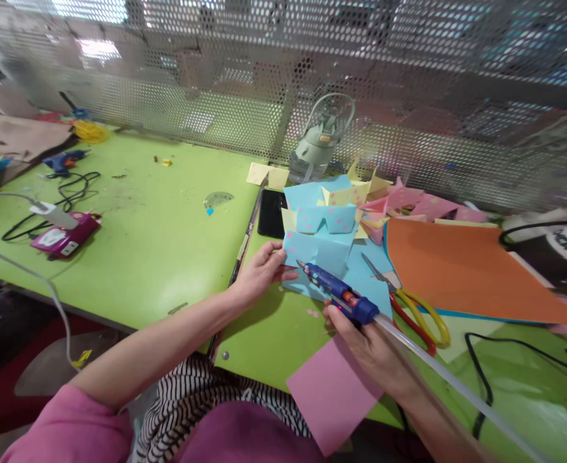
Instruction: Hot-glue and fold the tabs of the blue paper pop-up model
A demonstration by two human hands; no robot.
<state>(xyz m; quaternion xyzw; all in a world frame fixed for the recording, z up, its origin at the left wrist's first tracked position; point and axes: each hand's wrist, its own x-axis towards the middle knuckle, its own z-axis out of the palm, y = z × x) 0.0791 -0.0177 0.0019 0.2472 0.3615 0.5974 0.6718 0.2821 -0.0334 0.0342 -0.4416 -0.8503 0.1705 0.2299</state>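
Observation:
My right hand (360,341) is wrapped round a blue hot glue gun (336,289), with a long clear glue stick (447,370) running out of its back. The nozzle points left, close to the lower edge of a folded light-blue paper piece with pink dots (315,252). Thumb and fingers of my left hand (262,267) pinch that piece by its left end. Just behind it stands another dotted blue paper piece (326,220) with a notch cut in its lower edge. A pink paper square (334,392) lies below my right hand, partly under it.
Scissors with red and yellow handles (421,315) lie to the right, beside orange sheets (466,270). A black phone (272,213), a green bottle (318,145) and pink and yellow paper pieces (428,207) are behind. At left are a magenta power strip (68,236) and another glue gun (65,159).

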